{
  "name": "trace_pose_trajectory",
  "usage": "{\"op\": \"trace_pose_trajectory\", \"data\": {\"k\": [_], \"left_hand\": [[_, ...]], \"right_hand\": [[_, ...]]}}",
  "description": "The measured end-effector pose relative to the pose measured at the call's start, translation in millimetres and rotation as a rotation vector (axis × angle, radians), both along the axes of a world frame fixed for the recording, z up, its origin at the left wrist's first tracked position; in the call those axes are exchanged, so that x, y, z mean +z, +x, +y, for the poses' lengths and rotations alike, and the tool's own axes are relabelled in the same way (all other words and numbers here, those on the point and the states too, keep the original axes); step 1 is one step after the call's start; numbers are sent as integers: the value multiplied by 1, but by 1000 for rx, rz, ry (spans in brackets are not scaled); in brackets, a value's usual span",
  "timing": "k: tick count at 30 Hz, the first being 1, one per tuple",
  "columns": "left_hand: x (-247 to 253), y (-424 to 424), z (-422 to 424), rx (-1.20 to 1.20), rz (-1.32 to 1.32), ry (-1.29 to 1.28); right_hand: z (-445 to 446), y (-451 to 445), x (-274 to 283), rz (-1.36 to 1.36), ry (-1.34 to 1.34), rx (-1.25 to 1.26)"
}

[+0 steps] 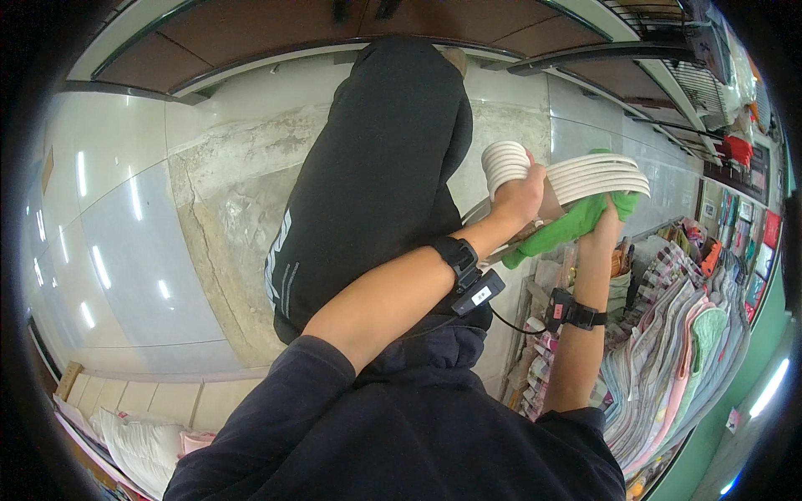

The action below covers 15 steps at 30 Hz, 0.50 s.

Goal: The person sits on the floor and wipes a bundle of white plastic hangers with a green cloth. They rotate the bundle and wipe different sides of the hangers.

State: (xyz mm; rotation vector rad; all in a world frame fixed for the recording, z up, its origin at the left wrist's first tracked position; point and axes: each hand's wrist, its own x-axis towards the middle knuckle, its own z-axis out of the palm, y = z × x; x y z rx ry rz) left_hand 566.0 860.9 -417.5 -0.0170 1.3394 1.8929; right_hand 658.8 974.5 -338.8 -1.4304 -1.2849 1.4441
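Observation:
My left hand (523, 188) grips the narrow end of a white ribbed object (598, 174), with its stacked, rounded rims showing beside my fingers. The wider ribbed part curves away to the right, and a greyish-brown surface lies between the two parts. My right hand (611, 216) holds a green cloth (564, 228) against the underside of the wide part. One end of the cloth hangs toward the lower left, and a bit of green shows above the rims. Both wrists wear black straps with small devices. My right fingers are mostly hidden by the cloth.
My bent leg in black trousers (388, 169) lies left of the object. Hanging textiles (670, 363) crowd the lower right, beside my right forearm. Brown cabinet fronts (263, 34) and wire racks (702, 94) stand along the top. A white pillow (138, 444) lies at lower left.

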Motion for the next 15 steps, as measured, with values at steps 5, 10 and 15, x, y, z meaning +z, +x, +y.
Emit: {"op": "trace_pose_trajectory", "data": {"k": [5,10,15], "left_hand": [[5,1,6,223,-1,76],[7,-5,-3,210,33,-5],[-2,-8,-7,118,-29,-32]], "right_hand": [[19,22,-5,158,-87,55],[14,22,-4,261,-185,137],[-13,0,3,75,-56,213]]}}
